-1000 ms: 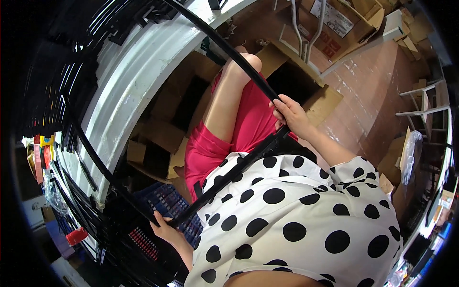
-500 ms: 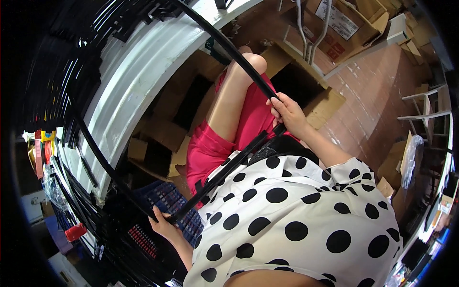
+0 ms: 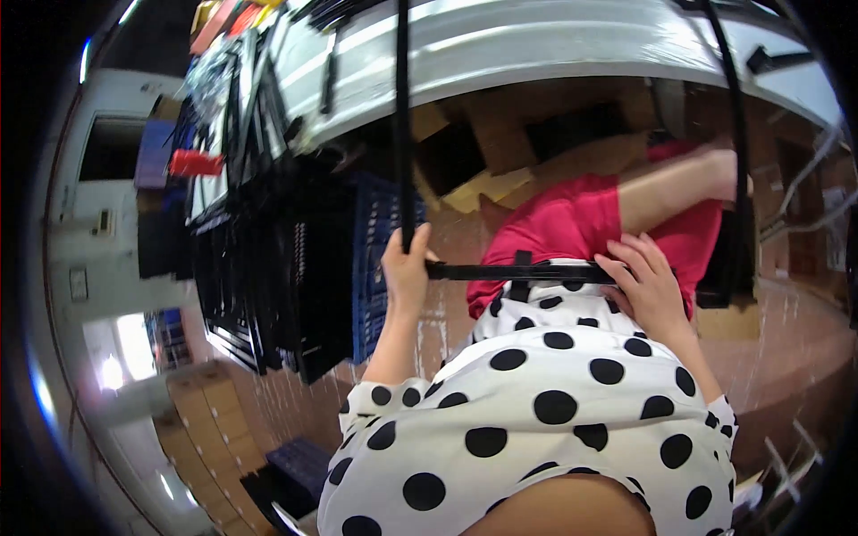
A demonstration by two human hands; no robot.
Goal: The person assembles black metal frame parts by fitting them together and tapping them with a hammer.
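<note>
A large thin black frame (image 3: 518,272) spans in front of my body, its near bar level across my lap. One long side bar (image 3: 404,116) runs away on the left and another black bar (image 3: 728,80) on the right. My left hand (image 3: 407,271) is closed around the near left corner. My right hand (image 3: 648,284) lies over the right end of the near bar, fingers spread and touching it. Whether the right bar joins the near bar is hidden by this hand and by blur. A short black piece (image 3: 522,259) crosses the near bar's middle.
A white worktable (image 3: 518,54) stands ahead, with black strips on it. Cardboard boxes (image 3: 500,134) lie beneath it. To the left are a blue plastic crate (image 3: 371,304), stacked black frames (image 3: 268,268) and a red object (image 3: 195,163). Stacked cartons (image 3: 210,420) stand farther back.
My view and body have turned left. The frame now lies square across me. My right hand has let go of the right corner and come onto the near bar; my left still grips its corner.
</note>
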